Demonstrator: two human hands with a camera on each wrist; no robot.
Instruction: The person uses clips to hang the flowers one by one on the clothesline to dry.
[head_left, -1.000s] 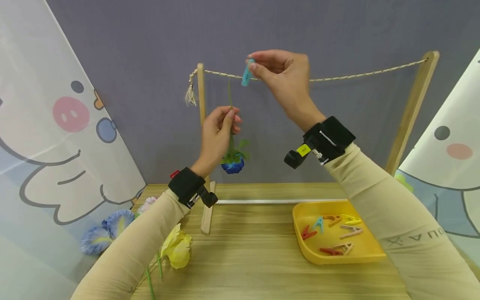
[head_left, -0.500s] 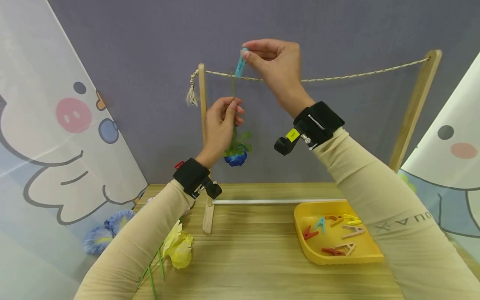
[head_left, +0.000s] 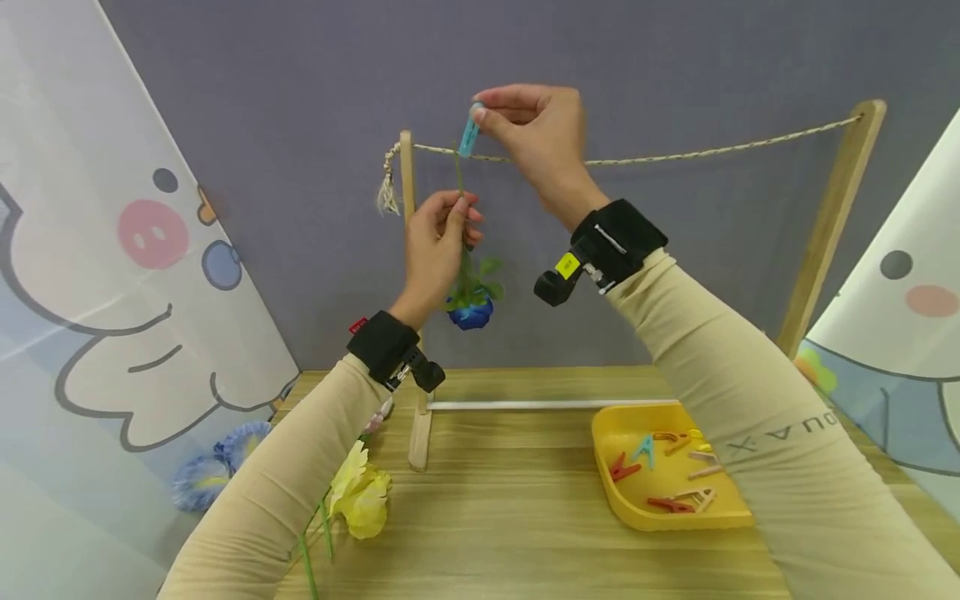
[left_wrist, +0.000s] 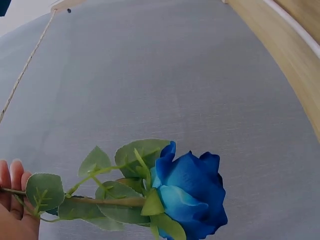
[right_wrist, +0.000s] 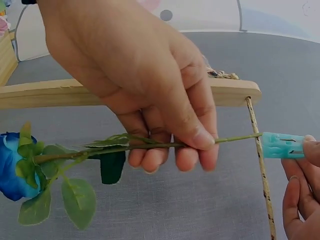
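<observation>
The left hand [head_left: 438, 242] pinches the green stem [right_wrist: 150, 146] of a blue artificial rose [head_left: 471, 312], thumb and fingers closed around it. The rose hangs bloom-down, directly below this hand; its stem runs up past the fingers to the rope [head_left: 675, 154]. In the left wrist view the bloom [left_wrist: 190, 195] and its leaves sit just beyond the fingertips, against the grey backdrop.

The right hand [head_left: 536, 133] pinches a light blue clothespin [head_left: 468, 136] between thumb and fingers at the rope, just above the left hand. In the right wrist view the clothespin [right_wrist: 282, 145] meets the stem tip where the stem crosses the rope [right_wrist: 260, 160]; whether its jaws are clamped on the stem cannot be told.

The rope spans two wooden posts, near the left post [head_left: 408, 250]. On the wooden table [head_left: 510, 525] a yellow tray [head_left: 615, 492] holds further clothespins at right; a yellow flower [head_left: 363, 500] lies at left.
</observation>
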